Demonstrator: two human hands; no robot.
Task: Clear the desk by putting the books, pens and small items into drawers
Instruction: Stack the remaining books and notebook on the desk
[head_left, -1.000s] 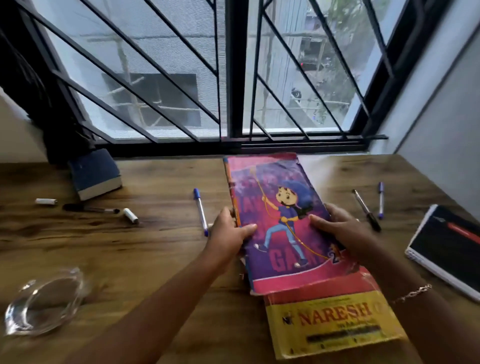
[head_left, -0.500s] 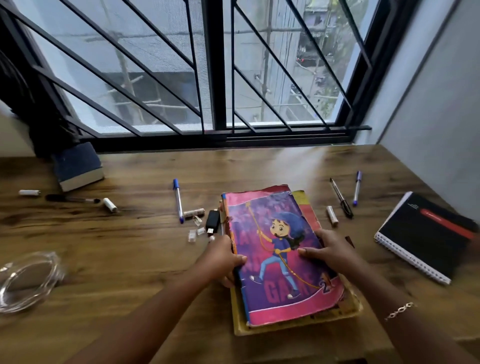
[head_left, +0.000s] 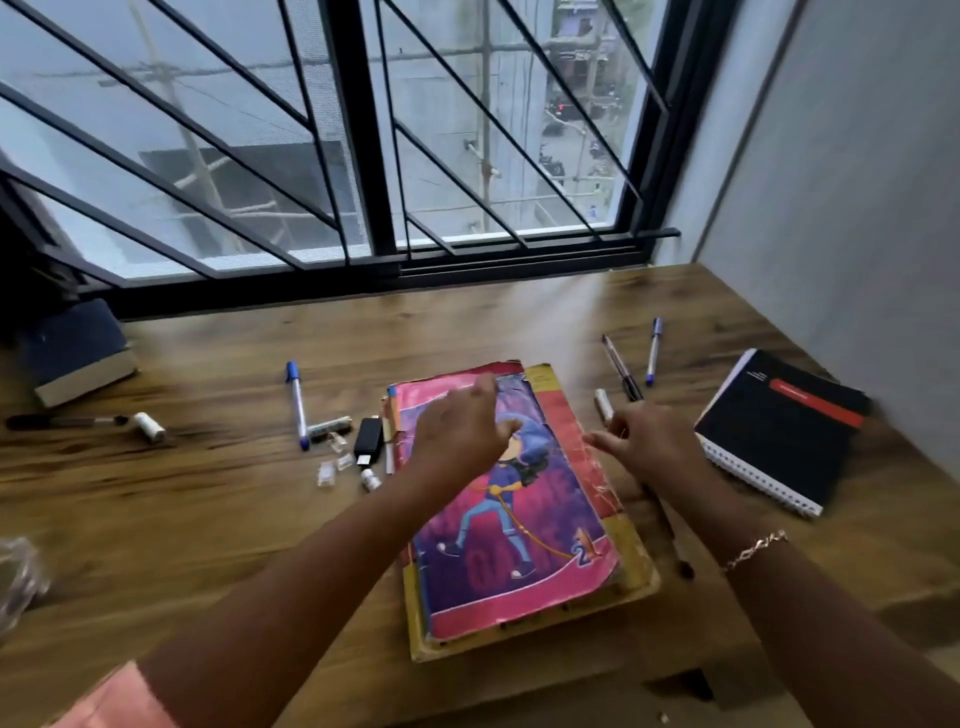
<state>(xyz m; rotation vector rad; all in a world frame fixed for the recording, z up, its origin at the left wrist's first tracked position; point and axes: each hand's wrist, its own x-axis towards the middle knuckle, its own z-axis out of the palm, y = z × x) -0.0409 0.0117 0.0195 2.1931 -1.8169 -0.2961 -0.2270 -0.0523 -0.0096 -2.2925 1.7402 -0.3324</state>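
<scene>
A pink and purple picture book (head_left: 524, 551) lies on top of a yellow book (head_left: 636, 577) near the front edge of the wooden desk (head_left: 208, 519). My left hand (head_left: 462, 428) hovers over the picture book's upper half, fingers apart, holding nothing. My right hand (head_left: 641, 441) hangs just right of the stack, fingers loosely spread and empty. A blue pen (head_left: 297, 405), a black USB stick (head_left: 368, 441) and small clear bits (head_left: 332, 465) lie left of the books. Two pens (head_left: 636, 358) and a white cap (head_left: 603, 404) lie to the right.
A black spiral notebook (head_left: 774, 431) sits at the right by the wall. A blue book (head_left: 78, 353) stands at the back left, with a black marker (head_left: 62, 422) and a white cap (head_left: 149, 427) in front of it. A glass dish (head_left: 15, 577) is at the left edge.
The two books slid toward me and now lie stacked squarely. Both hands have let go of the picture book and lifted off it, moving away from me.
</scene>
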